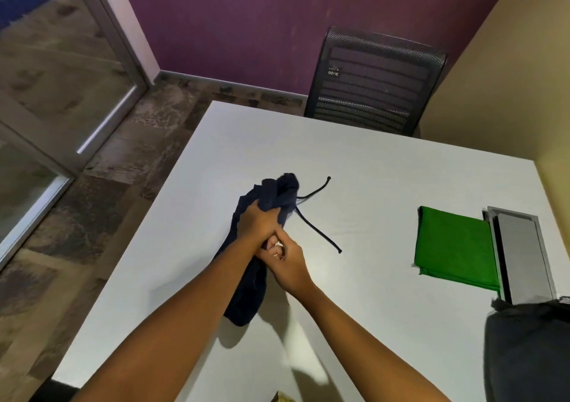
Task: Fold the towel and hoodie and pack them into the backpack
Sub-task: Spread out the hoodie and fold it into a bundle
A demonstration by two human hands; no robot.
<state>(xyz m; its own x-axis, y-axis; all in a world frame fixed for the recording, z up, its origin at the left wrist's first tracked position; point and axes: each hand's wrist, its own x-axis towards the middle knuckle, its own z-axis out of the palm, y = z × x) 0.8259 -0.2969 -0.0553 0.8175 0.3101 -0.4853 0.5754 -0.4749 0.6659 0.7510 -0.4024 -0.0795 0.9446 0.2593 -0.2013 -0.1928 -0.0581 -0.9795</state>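
Head view, centre frame: left hand and right hand, fingers curled, gripping bunched hoodie (navy); folded towel right.

No readable text, small chair tag perhaps, too blurred

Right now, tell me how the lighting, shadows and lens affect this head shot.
Head view: overhead light throws soft shadows of the arms and hoodie onto the white table; wide-angle lens bows the table edges and door frame; the hands show slight motion blur; the green towel stays crisp.
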